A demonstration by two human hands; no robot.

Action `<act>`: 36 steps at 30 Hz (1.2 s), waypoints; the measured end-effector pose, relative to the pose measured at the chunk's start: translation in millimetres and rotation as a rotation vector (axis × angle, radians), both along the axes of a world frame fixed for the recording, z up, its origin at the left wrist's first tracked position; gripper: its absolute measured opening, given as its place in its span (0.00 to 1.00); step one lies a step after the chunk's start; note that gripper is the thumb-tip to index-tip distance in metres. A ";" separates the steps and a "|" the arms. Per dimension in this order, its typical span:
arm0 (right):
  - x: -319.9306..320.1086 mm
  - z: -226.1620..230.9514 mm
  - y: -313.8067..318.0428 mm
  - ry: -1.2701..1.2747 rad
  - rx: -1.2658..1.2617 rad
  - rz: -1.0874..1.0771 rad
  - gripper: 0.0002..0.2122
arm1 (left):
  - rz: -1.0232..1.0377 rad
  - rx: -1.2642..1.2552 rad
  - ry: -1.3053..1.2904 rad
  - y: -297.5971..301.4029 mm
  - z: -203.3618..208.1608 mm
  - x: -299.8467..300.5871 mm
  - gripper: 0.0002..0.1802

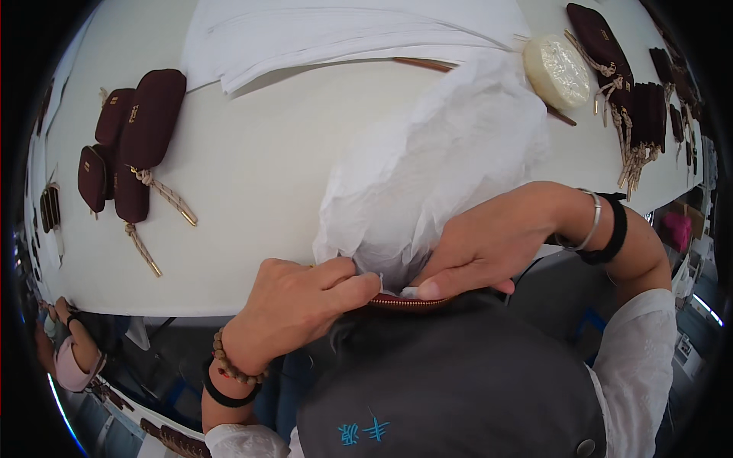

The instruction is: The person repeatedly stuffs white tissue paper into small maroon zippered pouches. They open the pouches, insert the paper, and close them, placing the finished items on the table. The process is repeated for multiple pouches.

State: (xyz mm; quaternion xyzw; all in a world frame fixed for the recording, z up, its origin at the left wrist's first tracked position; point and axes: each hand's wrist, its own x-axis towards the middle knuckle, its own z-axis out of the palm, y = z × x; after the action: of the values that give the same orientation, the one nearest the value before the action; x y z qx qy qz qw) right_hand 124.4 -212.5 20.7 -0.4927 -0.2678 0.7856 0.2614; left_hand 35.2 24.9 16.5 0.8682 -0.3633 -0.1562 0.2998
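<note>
A large crumpled sheet of white tissue paper rises from the opening of a zippered pouch, whose dark red edge and metal zipper teeth show just above my grey apron. Most of the pouch is hidden below my hands. With fingers curled and thumb pressed down, my left hand grips the left side of the pouch's mouth, with paper at its fingertips. On the other side my right hand is closed on the tissue paper, its thumb at the zipper edge; the paper partly hides its fingers.
Maroon zip pouches with cord pulls are piled at left on the white table. White paper sheets lie at the back. Toward the right are a wrapped cream roll and more maroon pouches. Another person's arm shows far left.
</note>
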 end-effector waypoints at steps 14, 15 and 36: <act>-41.3 16.9 -2.3 -0.857 0.565 -0.243 0.06 | 0.431 -0.098 0.394 -22.4 7.1 28.6 0.31; -42.4 17.3 -2.9 -0.847 0.558 -0.230 0.06 | 0.424 -0.150 0.287 -19.9 -2.1 23.5 0.31; -23.2 -9.8 30.0 -0.537 0.235 0.170 0.22 | 0.235 -0.229 0.667 7.7 -18.2 -15.8 0.08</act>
State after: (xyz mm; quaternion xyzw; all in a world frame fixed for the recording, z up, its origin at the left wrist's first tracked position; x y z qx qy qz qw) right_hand 101.2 -182.6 10.8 -0.6250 -0.4568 0.6098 0.1697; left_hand 19.5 32.5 -1.8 0.7661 -0.1585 -0.3536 0.5128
